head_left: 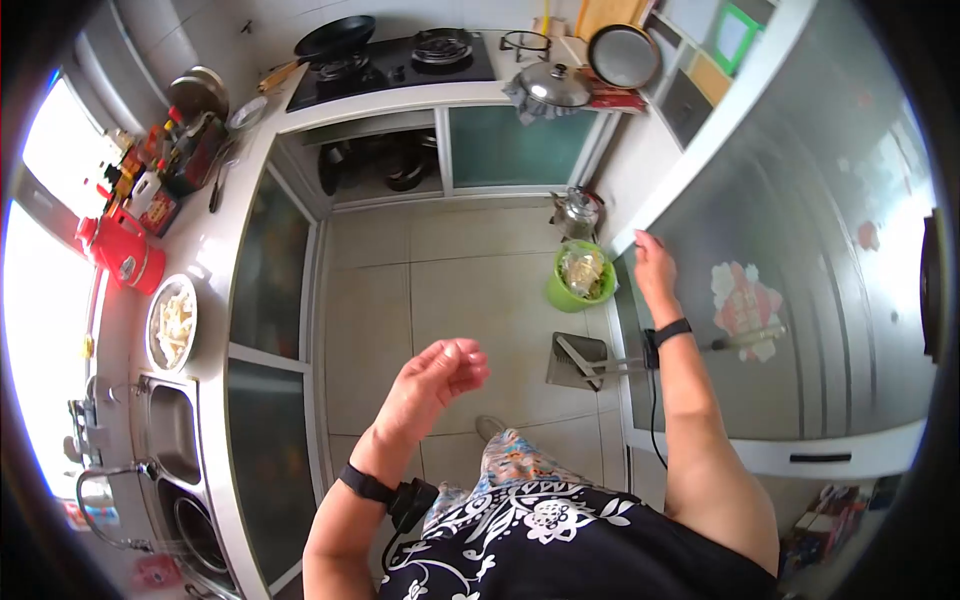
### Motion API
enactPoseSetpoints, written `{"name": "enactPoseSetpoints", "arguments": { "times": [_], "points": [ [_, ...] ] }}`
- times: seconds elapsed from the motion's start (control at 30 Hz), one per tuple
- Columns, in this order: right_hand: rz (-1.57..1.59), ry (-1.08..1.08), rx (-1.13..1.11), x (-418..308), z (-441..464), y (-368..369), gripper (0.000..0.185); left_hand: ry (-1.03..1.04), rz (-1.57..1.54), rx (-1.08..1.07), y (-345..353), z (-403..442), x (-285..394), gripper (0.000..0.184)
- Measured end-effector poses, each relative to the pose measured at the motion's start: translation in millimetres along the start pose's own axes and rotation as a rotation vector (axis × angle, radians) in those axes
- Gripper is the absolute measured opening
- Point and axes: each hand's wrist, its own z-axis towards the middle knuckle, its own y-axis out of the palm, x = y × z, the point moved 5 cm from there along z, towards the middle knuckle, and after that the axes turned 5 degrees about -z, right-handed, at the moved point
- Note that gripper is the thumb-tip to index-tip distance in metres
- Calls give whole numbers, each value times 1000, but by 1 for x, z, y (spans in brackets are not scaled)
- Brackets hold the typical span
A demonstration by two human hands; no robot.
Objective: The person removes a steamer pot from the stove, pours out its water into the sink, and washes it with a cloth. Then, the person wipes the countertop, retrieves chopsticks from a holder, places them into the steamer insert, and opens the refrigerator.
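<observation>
My left hand [432, 382] is above the tiled floor, its fingers curled in toward the thumb, and no object shows in it. On the right, my right hand [655, 272] is at the white-framed edge of a large frosted glass door [800, 250], thumb and fingers bent around that edge. Black bands circle both wrists. Just left of my right hand, a green bin [576, 304] holding a plastic bag stands on the floor, with a glass-lidded pot [578, 212] behind it. Below the bin lies a grey dustpan [577, 361].
A counter [215, 300] along the left bears a red thermos [122, 255], bottles, a bowl of pale food pieces [172, 325] and a double sink [172, 430]. At the back are a black stove [395, 72], a wok [335, 38] and a lidded pan [553, 85].
</observation>
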Motion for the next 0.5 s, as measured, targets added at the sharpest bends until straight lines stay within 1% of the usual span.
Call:
{"name": "enactPoseSetpoints", "arguments": {
  "times": [0.03,0.1,0.13,0.17,0.2,0.23,0.27,0.3,0.33,0.37,0.4,0.43,0.47,0.5],
  "points": [
    [50,1,43,3,5,-1,21,15,-11,32,-5,2,2,29],
    [12,16,58,28,14,16,18,15,147,10,-18,-10,3,20],
    [-57,12,20,37,18,24,17,52,137,77,-34,-19,3,20],
    [-56,-49,40,40,19,31,18,46,171,129,-53,-28,-1,18],
    [-29,-22,-55,49,21,50,20,54,203,210,-75,-46,-3,17],
    [124,-57,-113,75,21,85,26,67,222,288,-92,-68,-3,18],
    [95,-122,-239,54,16,91,35,81,235,375,-112,-90,-3,20],
    [160,-170,-322,39,2,100,42,116,215,473,-131,-119,-7,22],
    [64,-232,-402,66,-7,146,46,152,188,560,-151,-150,-15,24],
    [7,-171,-517,44,-32,162,46,222,60,601,-168,-180,-26,26],
    [80,-222,-688,57,-56,206,43,295,-63,612,-180,-211,-37,27],
    [106,-156,-653,51,-82,228,36,345,-78,681,-188,-243,-49,28],
    [35,-470,-699,64,-112,283,27,407,-97,734,-194,-281,-54,28],
    [162,-534,-658,11,-161,266,26,480,-166,851,-200,-319,-60,27]
  ]
}}
